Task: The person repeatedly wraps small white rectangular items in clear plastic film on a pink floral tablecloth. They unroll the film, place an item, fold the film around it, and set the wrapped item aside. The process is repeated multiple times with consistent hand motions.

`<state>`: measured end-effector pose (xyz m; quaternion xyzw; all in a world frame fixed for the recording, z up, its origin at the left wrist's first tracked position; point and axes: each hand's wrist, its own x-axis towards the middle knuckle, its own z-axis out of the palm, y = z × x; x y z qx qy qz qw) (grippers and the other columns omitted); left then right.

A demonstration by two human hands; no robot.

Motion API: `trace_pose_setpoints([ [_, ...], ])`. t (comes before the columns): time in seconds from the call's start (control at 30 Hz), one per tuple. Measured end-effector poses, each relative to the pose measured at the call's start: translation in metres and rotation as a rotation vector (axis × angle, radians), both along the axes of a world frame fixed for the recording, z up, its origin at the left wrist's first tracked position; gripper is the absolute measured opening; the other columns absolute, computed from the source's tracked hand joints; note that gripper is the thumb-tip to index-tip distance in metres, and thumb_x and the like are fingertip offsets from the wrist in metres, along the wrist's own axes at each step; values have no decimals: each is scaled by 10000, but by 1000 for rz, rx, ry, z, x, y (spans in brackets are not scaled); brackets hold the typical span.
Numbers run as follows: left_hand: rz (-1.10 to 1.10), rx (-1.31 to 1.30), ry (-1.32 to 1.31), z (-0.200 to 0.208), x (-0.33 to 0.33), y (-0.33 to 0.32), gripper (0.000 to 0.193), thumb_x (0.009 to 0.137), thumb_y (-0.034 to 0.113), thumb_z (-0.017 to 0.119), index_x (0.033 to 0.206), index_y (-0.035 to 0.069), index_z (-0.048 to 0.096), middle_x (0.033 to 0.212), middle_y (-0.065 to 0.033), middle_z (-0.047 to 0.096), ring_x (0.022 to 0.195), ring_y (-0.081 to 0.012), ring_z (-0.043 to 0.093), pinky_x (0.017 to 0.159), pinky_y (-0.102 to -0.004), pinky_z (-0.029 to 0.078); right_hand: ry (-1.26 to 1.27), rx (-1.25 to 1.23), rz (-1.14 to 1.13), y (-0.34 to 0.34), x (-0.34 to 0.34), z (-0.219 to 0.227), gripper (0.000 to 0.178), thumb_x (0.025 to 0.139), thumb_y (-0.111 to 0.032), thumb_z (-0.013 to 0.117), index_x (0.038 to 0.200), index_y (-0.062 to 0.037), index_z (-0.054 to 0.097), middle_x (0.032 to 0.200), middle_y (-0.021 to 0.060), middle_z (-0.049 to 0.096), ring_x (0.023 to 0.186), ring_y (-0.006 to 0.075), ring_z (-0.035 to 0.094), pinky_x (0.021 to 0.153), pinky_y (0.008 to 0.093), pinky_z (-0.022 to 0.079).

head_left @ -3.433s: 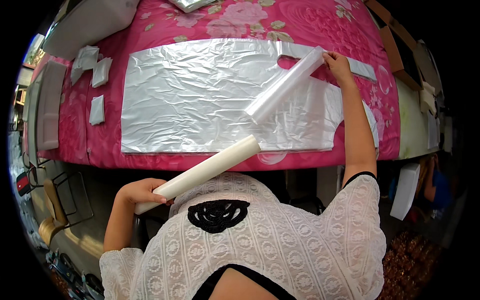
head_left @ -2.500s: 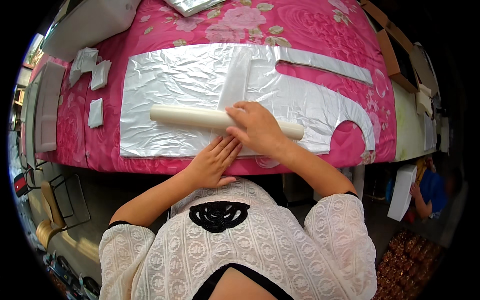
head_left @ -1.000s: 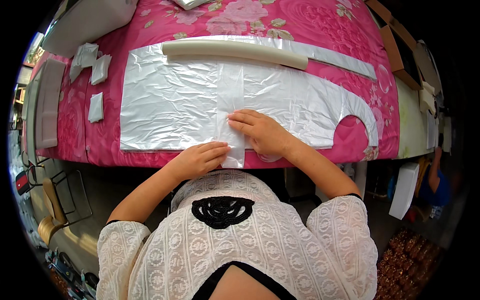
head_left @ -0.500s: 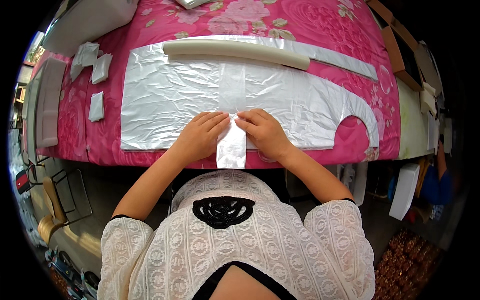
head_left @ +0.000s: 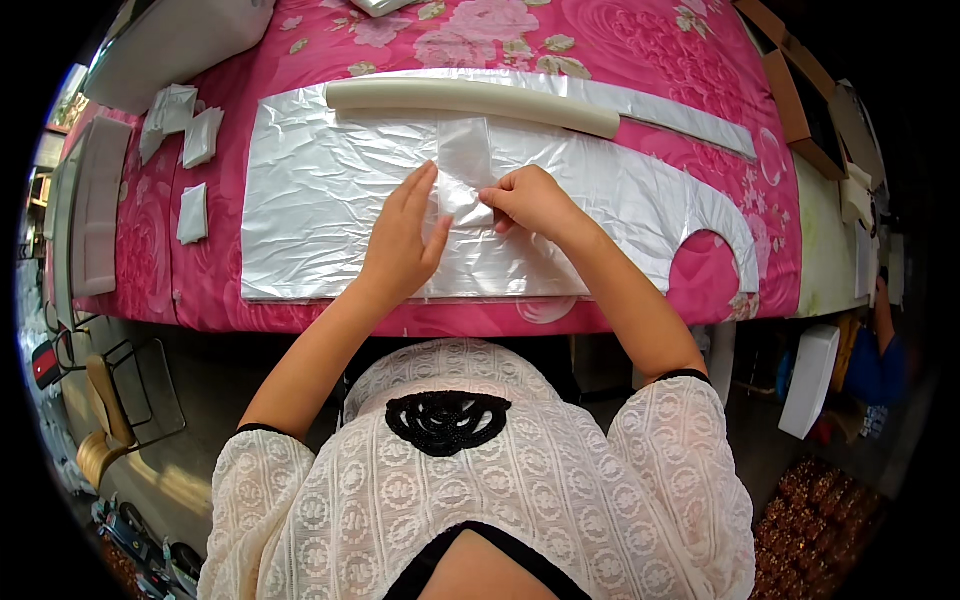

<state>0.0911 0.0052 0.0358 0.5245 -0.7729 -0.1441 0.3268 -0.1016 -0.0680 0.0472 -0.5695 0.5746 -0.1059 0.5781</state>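
A glossy white plastic sheet (head_left: 320,200), shaped like an apron laid flat with a curved cut-out at its right end, covers the near part of the table. Across its middle lies a narrow folded strip of white plastic (head_left: 464,150). My right hand (head_left: 532,203) pinches the right edge of this strip near its lower fold. To the left of the strip, my left hand (head_left: 400,240) is open, its fingers stretched out and thumb apart, close to the strip's edge. A long cream-coloured tube (head_left: 470,100) rests across the far part of the sheet.
Small folded white plastic packets (head_left: 193,213) lie at the left, beside a pale plastic bin (head_left: 175,50) and a whitish container (head_left: 97,205). Pink floral cloth (head_left: 660,50) covers the table. Brown cardboard boxes (head_left: 803,110) stand at the right edge.
The strip's near end, which hung over the table edge, is now folded up onto the sheet. My left hand has moved up and opened; my right hand has shifted to pinch the strip's edge.
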Motion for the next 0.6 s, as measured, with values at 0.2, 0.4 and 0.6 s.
trace_pose_setpoints([
  [0.2, -149, 134, -406, -20, -19, 16, 729, 874, 380, 509, 1401, -47, 242, 1489, -197, 193, 1392, -318, 171, 1124, -435, 134, 56, -56, -7, 3, 3, 3, 208, 816, -199, 644, 794, 8, 648, 620, 72, 621, 551, 146, 624, 521, 273, 477],
  [0.4, -130, 111, -367, -15, -18, 13, 707, 848, 342, 555, 1376, -49, 296, 1457, -199, 269, 1360, -320, 249, 1108, -422, 191, 328, -1156, 129, 40, 4, -12, 418, 741, -172, 687, 1094, 20, 572, 1125, 189, 566, 1075, 276, 542, 884, 359, 448],
  [0.6, -68, 49, -286, -11, -21, 3, 663, 766, 202, 628, 1315, -70, 375, 1373, -204, 389, 1235, -323, 409, 1033, -416, 322, 154, -1236, 456, 19, -10, -22, 466, 744, -98, 639, 1182, 20, 535, 1264, 163, 512, 1186, 309, 468, 1019, 378, 368],
])
